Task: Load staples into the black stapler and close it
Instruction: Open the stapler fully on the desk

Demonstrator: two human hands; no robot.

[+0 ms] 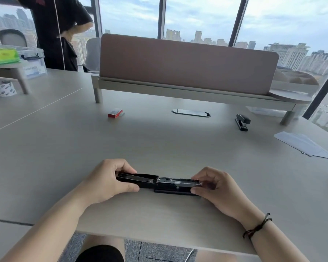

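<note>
The black stapler (157, 183) lay opened out flat near the near edge of the table (159, 144), its top arm swung over to the left and its base and metal staple channel stretched to the right. The left hand (106, 181) was closed around the left end, thumb on the near side and fingers curled over the far side. The right hand (216, 186) pinched the right end of the channel and base between thumb and fingertips; a dark cord bracelet (257, 225) circled that wrist. Whether staples sat in the channel could not be told.

Far from the hands, toward the left of the table's middle, stood a small red staple box (115, 113). A second black stapler (242, 122) rested at the far right, closed, and a few white sheets of paper (303, 144) lay fanned near the right edge. A roll of tape (2, 88) sat at the far left under a low shelf. A pinkish divider panel (186, 63) ran across the far side of the table.
</note>
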